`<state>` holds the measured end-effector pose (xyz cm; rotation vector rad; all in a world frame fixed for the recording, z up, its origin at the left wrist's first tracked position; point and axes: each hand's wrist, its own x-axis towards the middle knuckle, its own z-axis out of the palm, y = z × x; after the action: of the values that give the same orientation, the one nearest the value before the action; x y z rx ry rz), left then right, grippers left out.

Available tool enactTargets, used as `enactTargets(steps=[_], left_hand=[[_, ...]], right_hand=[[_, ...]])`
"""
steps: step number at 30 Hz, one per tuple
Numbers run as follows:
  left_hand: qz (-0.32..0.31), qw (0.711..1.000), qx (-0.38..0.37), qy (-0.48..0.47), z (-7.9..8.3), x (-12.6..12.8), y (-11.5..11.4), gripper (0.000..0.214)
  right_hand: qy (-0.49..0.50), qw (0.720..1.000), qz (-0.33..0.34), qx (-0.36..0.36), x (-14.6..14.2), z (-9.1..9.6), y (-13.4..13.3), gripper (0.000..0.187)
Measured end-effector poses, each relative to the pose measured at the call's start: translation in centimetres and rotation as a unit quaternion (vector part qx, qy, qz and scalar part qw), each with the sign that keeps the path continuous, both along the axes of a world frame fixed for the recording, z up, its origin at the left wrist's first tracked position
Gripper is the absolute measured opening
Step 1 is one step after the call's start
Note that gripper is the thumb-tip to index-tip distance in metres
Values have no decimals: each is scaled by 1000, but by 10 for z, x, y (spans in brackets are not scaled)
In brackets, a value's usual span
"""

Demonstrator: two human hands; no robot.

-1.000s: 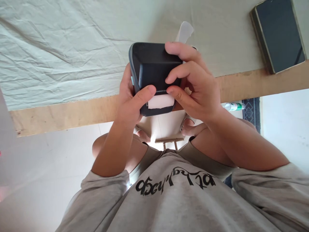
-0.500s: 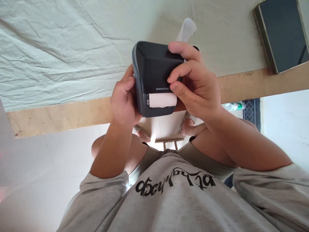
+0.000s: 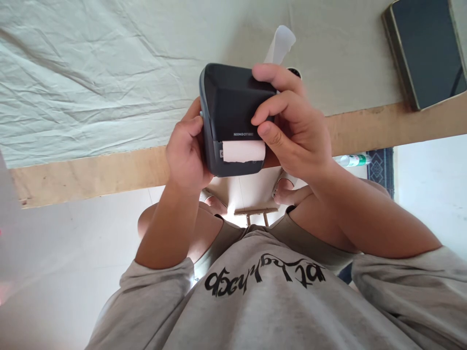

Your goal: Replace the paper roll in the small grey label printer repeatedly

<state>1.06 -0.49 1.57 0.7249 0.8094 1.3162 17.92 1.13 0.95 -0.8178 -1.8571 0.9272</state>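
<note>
I hold a black label printer with both hands over the table's edge. My left hand is curled round its left side, thumb tucked against the casing. My right hand wraps the right side, two fingers bent over the top and the thumb tip pressed beside the white label that shows at the front slot. A white paper strip sticks up behind the printer.
A wrinkled pale cloth covers the table, whose bare wooden edge runs across the view. A dark phone or tablet lies at the far right. Below the table are my feet, a bottle and white floor.
My left thumb has come off the printer's front and moved to its side, uncovering the label slot. The printer has shifted slightly right; my right hand keeps its grip.
</note>
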Motion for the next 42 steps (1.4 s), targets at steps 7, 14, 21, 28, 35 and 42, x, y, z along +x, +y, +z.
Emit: enactTargets(steps=[7, 14, 21, 28, 35, 42], left_hand=[[7, 1000, -11, -26, 3, 0, -1, 29], [13, 1000, -15, -16, 3, 1, 1, 28], [11, 1000, 14, 20, -5, 6, 1, 25], [14, 1000, 26, 10, -7, 7, -1, 22], [-12, 998, 12, 56, -4, 3, -1, 21], [-18, 999, 19, 37, -9, 1, -3, 26]], right_hand=[[-15, 999, 36, 9, 1, -2, 1, 30], [-74, 993, -90, -15, -1, 15, -4, 41], [-14, 977, -198, 80, -8, 34, -5, 12], [-148, 966, -183, 107, -5, 36, 0, 6], [-408, 905, -110, 50, -14, 46, 9, 19], [-253, 966, -16, 40, 8, 58, 4, 28]])
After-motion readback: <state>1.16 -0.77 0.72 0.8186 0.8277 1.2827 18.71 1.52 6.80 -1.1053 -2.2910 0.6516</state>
